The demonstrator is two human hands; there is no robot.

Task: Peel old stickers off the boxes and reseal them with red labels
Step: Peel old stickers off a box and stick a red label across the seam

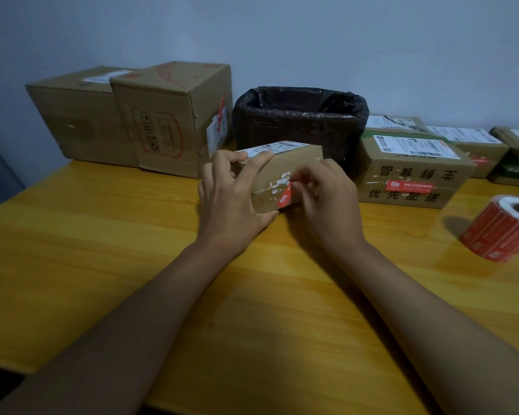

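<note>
A small brown cardboard box (288, 163) stands on the wooden table (102, 250) in front of me, a white shipping label on its top. My left hand (234, 199) grips its left end, fingers over the top edge. My right hand (327, 196) pinches a red sticker (285, 197) on the box's front face; the sticker is partly lifted, with torn white paper residue above it. A roll of red labels (501, 229) lies on the table at the right.
A bin lined with a black bag (300, 121) stands right behind the small box. Two large cardboard boxes (150, 118) stand at the back left. Several smaller labelled boxes (411, 172) line the back right, one bearing a red label.
</note>
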